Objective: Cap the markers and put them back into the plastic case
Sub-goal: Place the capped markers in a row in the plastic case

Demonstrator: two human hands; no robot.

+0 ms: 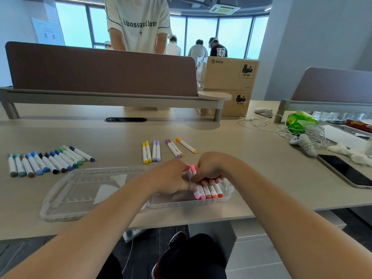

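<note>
The clear plastic case lies open near the table's front edge: its lid (66, 198) to the left, its tray (171, 204) to the right. Several pink, red and orange markers (209, 193) lie side by side at the tray's right end. Both hands meet over the tray. My right hand (209, 168) grips a pink-capped marker (192, 170), and my left hand (171, 176) pinches it from the left. Yellow, purple and orange markers (155, 151) lie behind the hands. A row of blue, green, brown and black markers (44, 162) lies at the left.
A phone (346, 172), a white controller (304, 144), tangled white cables (281, 127) and a green packet (298, 120) lie at the right. Cardboard boxes (229, 85) and a brown desk divider (100, 69) stand at the back, with a person behind it.
</note>
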